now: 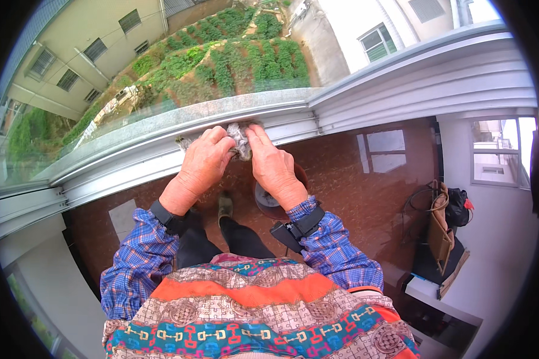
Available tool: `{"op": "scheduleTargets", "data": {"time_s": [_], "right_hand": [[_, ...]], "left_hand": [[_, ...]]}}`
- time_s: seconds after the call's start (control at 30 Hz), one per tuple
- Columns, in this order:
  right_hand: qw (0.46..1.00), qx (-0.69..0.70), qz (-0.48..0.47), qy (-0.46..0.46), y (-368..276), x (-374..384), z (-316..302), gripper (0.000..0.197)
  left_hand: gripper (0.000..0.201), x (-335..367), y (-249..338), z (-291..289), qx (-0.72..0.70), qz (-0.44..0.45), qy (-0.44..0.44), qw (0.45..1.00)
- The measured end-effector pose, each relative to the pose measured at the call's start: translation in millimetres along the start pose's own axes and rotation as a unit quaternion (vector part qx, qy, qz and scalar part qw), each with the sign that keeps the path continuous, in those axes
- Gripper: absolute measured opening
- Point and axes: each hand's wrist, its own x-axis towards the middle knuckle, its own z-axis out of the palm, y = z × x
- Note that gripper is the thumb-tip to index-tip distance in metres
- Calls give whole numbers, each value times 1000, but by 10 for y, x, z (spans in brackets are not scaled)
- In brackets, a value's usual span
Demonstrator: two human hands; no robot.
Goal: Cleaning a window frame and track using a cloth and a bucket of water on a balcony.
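A crumpled grey-white cloth (pixel 239 142) lies bunched on the white metal window frame (pixel 126 169). My left hand (pixel 207 157) grips its left part, with the fingers curled and the cloth poking out beyond them. From the other side my right hand (pixel 274 169) presses on the cloth, its fingers close together and bent over the frame's edge. Both hands are side by side at the middle of the sill, a small gap of cloth between them. The fingertips are partly hidden in the folds.
A round dark bucket (pixel 268 202) stands on the shiny reddish-brown floor (pixel 347 179) below my right forearm. Past the window glass are garden rows (pixel 245 66) and buildings. At the right, a brown bag (pixel 442 227) and a black bag (pixel 457 206) rest near the white wall.
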Motion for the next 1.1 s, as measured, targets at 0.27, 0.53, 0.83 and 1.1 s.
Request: {"op": "scheduleTargets", "data": {"time_s": [0.27, 0.53, 0.83, 1.1], "right_hand": [[993, -81, 72, 44, 652, -71, -193, 45], [999, -26, -19, -13, -95, -123, 76, 46], [986, -154, 63, 17, 1264, -104, -383, 54], [998, -63, -10, 28, 347, -170, 100, 52]], "left_hand": [[24, 229, 170, 237, 14, 39, -24, 999], [23, -103, -12, -52, 16, -44, 18, 999], [22, 440, 331, 576, 23, 84, -3, 996], [30, 4, 87, 330, 111, 7, -15, 994]]}}
